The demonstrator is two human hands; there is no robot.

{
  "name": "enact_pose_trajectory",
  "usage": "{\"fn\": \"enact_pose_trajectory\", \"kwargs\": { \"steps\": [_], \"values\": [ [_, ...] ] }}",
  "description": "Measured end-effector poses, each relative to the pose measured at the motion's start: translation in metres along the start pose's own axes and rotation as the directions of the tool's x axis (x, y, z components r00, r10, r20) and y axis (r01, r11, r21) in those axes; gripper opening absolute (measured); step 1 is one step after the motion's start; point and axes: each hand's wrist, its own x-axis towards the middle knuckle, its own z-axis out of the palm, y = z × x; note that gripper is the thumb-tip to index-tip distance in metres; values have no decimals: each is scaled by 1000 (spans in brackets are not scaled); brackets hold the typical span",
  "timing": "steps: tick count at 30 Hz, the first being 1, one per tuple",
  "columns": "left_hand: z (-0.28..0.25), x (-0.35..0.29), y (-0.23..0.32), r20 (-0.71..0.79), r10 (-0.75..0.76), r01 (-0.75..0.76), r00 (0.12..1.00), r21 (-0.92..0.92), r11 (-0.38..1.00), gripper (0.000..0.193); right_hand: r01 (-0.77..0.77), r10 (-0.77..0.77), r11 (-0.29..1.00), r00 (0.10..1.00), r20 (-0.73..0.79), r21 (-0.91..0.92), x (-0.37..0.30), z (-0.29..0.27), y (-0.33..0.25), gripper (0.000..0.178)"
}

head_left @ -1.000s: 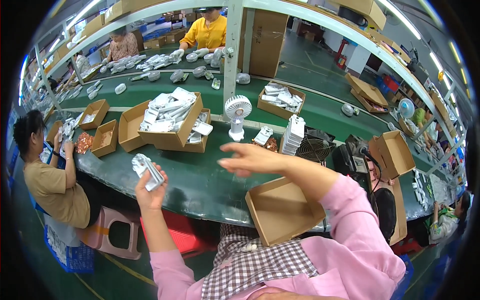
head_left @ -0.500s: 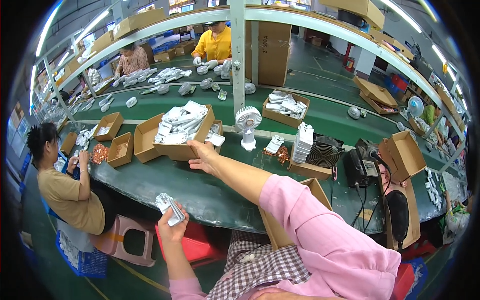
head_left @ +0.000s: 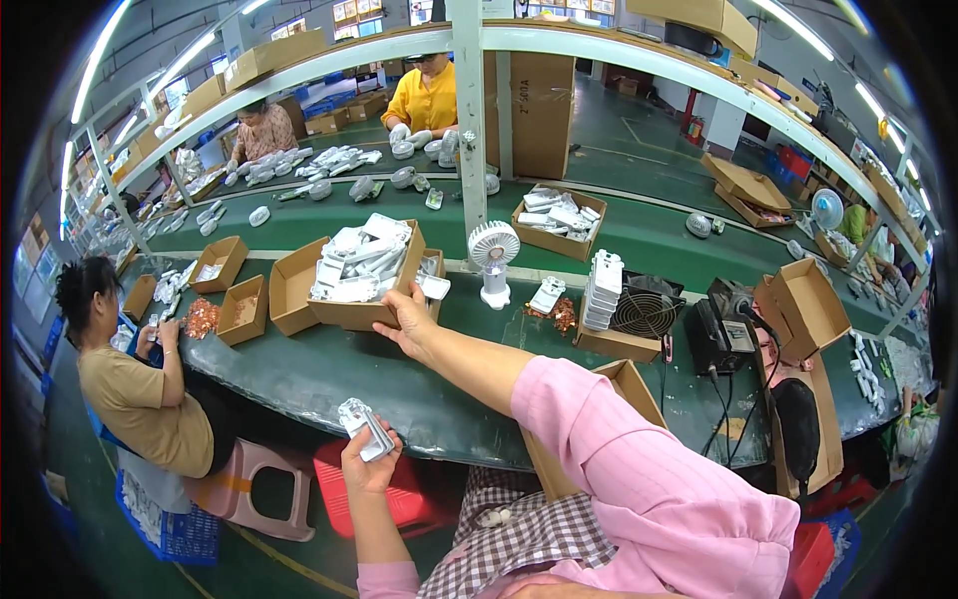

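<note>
Cardboard box of white plastic parts [head_left: 361, 268], far across the green tabletop [head_left: 329, 374]: right hand [head_left: 411, 317] grips its near corner; left hand [head_left: 367, 461], at the near edge, clutches a small white part [head_left: 364, 429].

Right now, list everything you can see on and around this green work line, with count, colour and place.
Box of white parts: one, brown cardboard, table middle, right hand on its front edge.
Small open boxes: about three, brown, to its left.
Desk fan: one, white, upright by the post.
White stack: one, right of the fan.
Black fan grille: one, further right.
Workers: three, seated along the line.
Pink stool: one, lower left.
Left hand: holds a small white part.
Right hand: stretched to the box.
</note>
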Motion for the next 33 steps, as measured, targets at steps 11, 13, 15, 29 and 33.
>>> {"fn": "enact_pose_trajectory", "kwargs": {
  "steps": [11,13,15,29,33],
  "values": [
    [-10,-21,32,-49,173,-173,984,1,985,31,-95,102,995,973,206,-44,-70,-33,-27,79],
    [-15,-25,46,-34,218,-218,975,3,976,29,-147,159,987,955,250,-66,-93,-42,-35,77],
    [-18,-29,58,-15,261,-261,965,5,965,31,-194,206,978,940,271,-69,-116,-50,-40,75],
    [-23,-31,44,42,285,-288,958,71,955,44,-474,481,877,857,183,-85,-185,-96,-14,91],
    [-27,-31,30,65,248,-253,966,82,964,41,-462,470,881,878,85,-100,-194,-105,-16,88]
  ]
}}
